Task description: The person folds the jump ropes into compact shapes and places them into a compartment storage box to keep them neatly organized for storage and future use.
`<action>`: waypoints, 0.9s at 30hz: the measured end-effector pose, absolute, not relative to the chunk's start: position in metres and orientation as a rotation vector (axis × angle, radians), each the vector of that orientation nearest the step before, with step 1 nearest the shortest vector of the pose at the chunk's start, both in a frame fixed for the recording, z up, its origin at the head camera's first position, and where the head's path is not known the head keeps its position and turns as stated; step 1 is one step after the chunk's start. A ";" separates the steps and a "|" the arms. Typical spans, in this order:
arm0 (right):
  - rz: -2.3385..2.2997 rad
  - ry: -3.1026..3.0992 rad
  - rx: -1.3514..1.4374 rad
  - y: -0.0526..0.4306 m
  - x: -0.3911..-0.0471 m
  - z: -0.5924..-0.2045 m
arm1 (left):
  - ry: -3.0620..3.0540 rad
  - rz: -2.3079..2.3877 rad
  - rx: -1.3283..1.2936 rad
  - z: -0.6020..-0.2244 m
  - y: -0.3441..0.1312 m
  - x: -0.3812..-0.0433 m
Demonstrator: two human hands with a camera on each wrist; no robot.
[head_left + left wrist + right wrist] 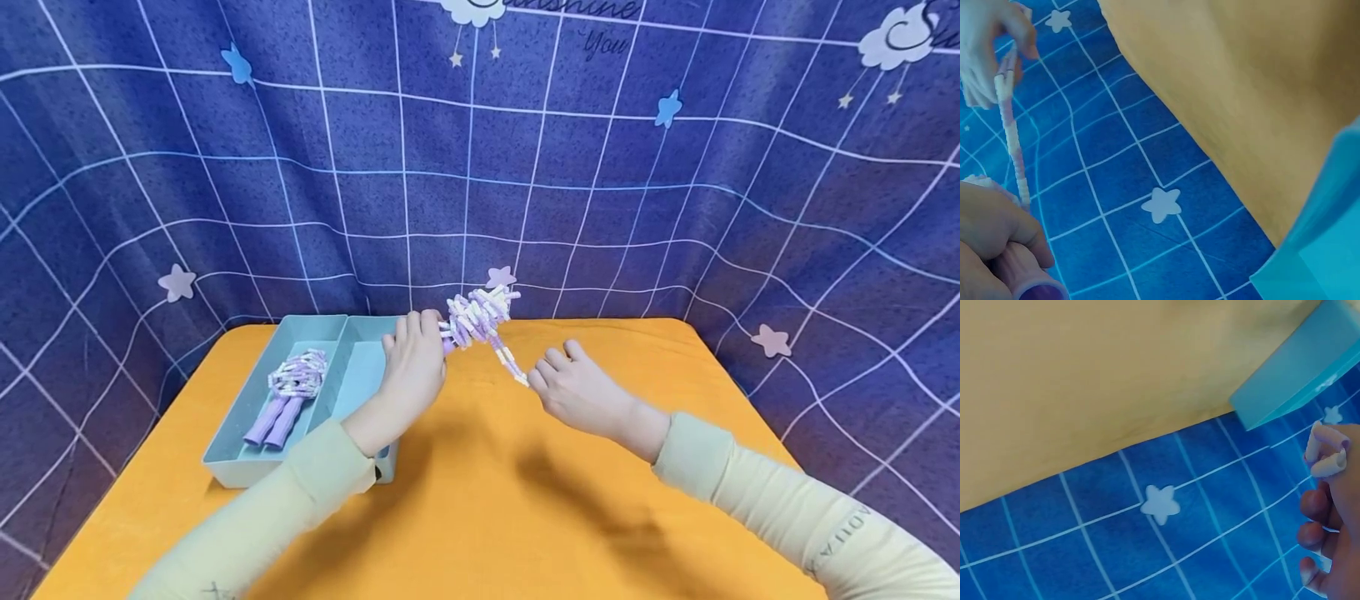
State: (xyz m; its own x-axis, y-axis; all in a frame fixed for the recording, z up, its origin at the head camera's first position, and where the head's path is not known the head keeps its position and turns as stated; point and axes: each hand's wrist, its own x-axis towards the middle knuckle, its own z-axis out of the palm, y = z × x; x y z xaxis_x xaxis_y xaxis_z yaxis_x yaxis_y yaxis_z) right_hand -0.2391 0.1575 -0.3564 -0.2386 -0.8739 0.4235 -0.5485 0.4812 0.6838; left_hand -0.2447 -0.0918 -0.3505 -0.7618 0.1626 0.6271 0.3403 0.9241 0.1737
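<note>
My left hand [411, 360] grips the purple handles of a beaded jump rope [478, 317], held up over the table beside the tray. In the left wrist view, the hollow end of one handle [1019, 272] pokes out from under the curled fingers. The rope's white and lilac beads are wrapped in a bundle beyond that hand. From the bundle a doubled strand runs down to the right, where my right hand [573, 392] pinches its end. A small loop of beads [1325, 450] sticks out at the fingers in the right wrist view.
A pale blue tray [225, 473] with a divider stands at the left of the orange-covered table [480, 533]. In its left compartment lies another jump rope [298, 375], bundled, with two purple handles. A blue checked curtain [480, 200] with stars hangs behind and around the table.
</note>
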 end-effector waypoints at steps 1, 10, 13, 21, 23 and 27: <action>-0.522 -1.926 1.191 0.156 -0.237 -0.355 | -2.451 -0.350 -0.350 -0.352 -0.093 -0.246; -0.546 -1.961 1.276 0.146 -0.225 -0.338 | -2.480 -0.058 -0.306 -0.366 -0.094 -0.254; -0.565 -1.953 1.299 0.143 -0.221 -0.329 | -2.439 0.029 -0.302 -0.369 -0.094 -0.254; -0.667 -1.908 1.320 0.139 -0.212 -0.300 | -2.168 0.133 -0.360 -0.373 -0.090 -0.254; -0.678 -1.897 1.318 0.139 -0.211 -0.292 | -2.150 0.139 -0.381 -0.373 -0.089 -0.254; -0.637 -1.876 1.309 0.139 -0.211 -0.277 | -2.199 0.168 -0.437 -0.373 -0.086 -0.250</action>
